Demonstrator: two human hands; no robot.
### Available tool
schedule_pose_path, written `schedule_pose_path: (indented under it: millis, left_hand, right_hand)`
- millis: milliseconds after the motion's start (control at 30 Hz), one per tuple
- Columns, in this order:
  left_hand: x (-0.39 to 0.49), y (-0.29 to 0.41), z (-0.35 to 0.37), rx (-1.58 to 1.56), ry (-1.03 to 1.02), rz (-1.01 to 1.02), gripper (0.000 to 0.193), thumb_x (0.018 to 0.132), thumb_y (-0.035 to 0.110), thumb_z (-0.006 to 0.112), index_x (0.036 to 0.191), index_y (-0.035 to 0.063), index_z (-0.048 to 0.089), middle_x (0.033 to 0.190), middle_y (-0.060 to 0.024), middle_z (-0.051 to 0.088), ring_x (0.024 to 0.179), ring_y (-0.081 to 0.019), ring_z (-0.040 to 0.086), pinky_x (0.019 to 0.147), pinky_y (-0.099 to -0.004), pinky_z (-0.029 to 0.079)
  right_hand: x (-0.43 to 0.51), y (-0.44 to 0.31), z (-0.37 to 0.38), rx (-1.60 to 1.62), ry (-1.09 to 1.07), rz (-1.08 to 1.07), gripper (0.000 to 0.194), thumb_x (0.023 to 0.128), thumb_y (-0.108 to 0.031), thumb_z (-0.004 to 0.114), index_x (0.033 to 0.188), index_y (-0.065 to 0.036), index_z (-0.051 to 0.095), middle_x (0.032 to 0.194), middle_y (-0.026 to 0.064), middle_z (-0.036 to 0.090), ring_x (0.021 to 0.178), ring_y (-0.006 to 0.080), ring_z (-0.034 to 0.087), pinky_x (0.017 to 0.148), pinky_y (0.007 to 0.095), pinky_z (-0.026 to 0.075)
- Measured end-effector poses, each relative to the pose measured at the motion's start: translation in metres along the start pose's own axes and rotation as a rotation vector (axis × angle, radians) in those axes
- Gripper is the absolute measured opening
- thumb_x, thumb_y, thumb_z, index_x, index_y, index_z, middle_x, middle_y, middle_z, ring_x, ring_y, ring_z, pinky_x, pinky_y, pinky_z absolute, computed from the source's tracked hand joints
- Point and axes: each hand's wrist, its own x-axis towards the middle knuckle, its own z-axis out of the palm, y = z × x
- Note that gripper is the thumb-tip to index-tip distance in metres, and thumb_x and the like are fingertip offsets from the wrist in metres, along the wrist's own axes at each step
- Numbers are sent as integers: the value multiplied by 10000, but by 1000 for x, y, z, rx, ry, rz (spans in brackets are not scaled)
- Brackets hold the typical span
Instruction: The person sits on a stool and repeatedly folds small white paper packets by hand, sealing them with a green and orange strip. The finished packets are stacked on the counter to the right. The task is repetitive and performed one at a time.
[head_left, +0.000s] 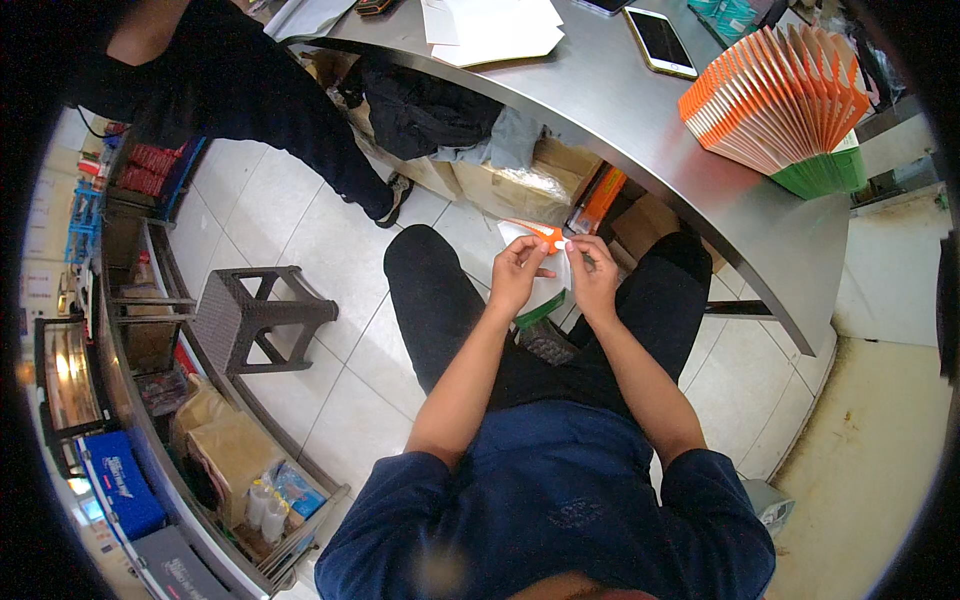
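Between my knees I hold a printed card sleeve (551, 237), orange at its top and white inside, with a green edge low down. My left hand (517, 271) pinches its orange part between thumb and fingers. My right hand (592, 271) pinches the same piece just to the right, the fingertips of both hands close together. A fanned stack of orange, white and green folded cartons (776, 105) stands on the metal table (787, 247) at the upper right. White paper sheets (491, 30) lie near the table's front edge.
A white smartphone (660, 42) lies on the table. Cloths (427, 112) and cardboard boxes (517, 184) fill the space below. A brown plastic stool (259, 319) stands at left, beside shelving (247, 397) with packages. Another person's dark-trousered leg (300, 142) reaches in at upper left.
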Motion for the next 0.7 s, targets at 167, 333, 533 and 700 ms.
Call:
schedule_pose_path:
  millis: [167,333,533,700]
  left_hand:
    - [-3,4,4,87,-11,17,207,937,120,659,1068,-39,640,1007,-108,676,915,-142,651,656,-280,605]
    - [-2,-4,-5,165,37,47,218,919,97,679,1080,-46,647,1049,-130,690,919,-150,663,671,-280,605]
    - [-4,8,7,-167,41,48,146,913,77,686,1003,-39,680,1000,-123,705,882,-144,671,763,-298,592]
    - [-1,1,3,259,61,147,135,925,53,650,1012,-47,677,958,-114,706,889,-136,672,786,-281,566]
  right_hand:
    - [2,5,-3,-9,-24,10,117,910,-102,682,936,12,691,1027,77,642,910,154,637,743,276,537]
    - [7,3,-6,-110,-128,-29,142,901,-126,695,913,14,711,973,83,661,884,165,646,736,281,538]
    - [10,11,-7,-101,-46,-1,129,884,-121,708,886,7,725,950,90,683,881,174,661,716,288,551]
    - [6,-8,-5,-177,-130,-96,135,857,-102,733,910,13,687,949,94,686,849,175,678,688,294,564]
